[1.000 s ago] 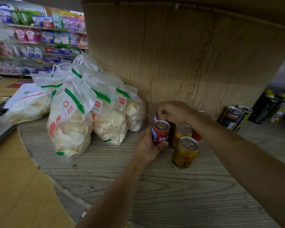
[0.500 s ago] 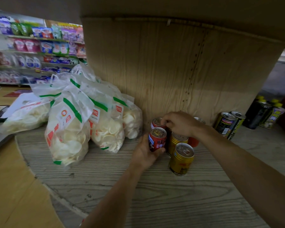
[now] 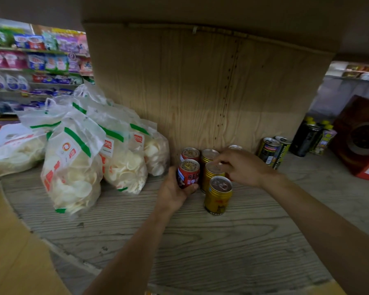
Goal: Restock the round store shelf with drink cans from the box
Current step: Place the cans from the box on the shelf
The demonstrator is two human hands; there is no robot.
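Several drink cans stand clustered on the round grey wooden shelf (image 3: 200, 241) against its wooden core. My left hand (image 3: 173, 192) grips the front red can (image 3: 189, 175) from the left. A second red can (image 3: 190, 153) and a gold can (image 3: 209, 154) stand behind it. My right hand (image 3: 245, 167) reaches in from the right, its curled fingertips on the top rim of the middle gold can (image 3: 212, 173). In front of that, a third gold can (image 3: 218, 196) stands free. Another can's silver top (image 3: 234, 147) shows behind my right hand.
Bags of white crackers (image 3: 73, 167) fill the shelf's left side, close to the red cans. Two black-and-yellow cans (image 3: 271, 151), dark bottles (image 3: 307, 137) and a red box (image 3: 360, 141) stand to the right. The wooden core (image 3: 200, 92) closes off the back. Stocked store shelves (image 3: 41, 60) lie far left.
My right hand has shifted right, off the rear cans and onto the middle gold can, so the back red and gold cans now show. My left hand keeps its hold on the front red can.
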